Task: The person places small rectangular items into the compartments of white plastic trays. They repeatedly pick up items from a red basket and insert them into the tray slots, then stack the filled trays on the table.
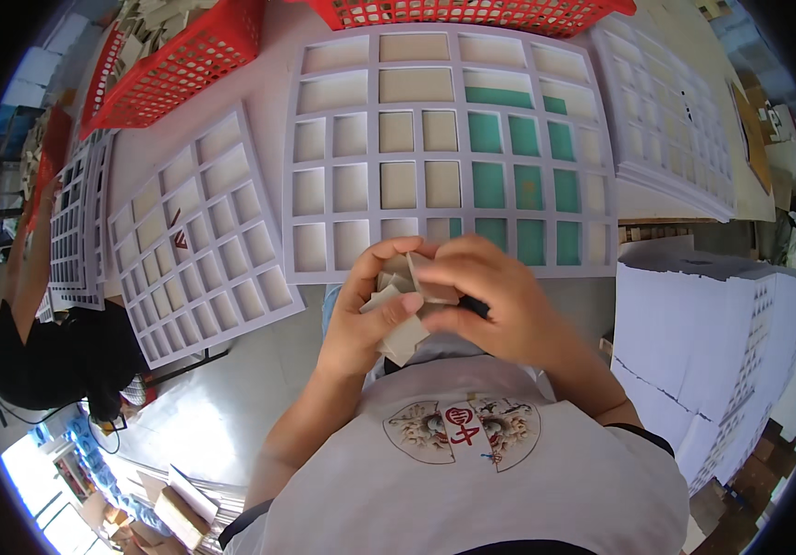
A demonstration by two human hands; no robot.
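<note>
Card pieces are sitting clamped in the left hand, the right hand pinching one, near the table. Gridded trays and red baskets are covering it; grey floor is showing below.

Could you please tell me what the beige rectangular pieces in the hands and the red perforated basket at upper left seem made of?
Beige rectangular pieces: probably matte cardboard, going by their flat faces and dull, plain colour; wood or plastic remains possible.
Red perforated basket: likely smooth moulded plastic, from its even colour and regular holes.
</note>
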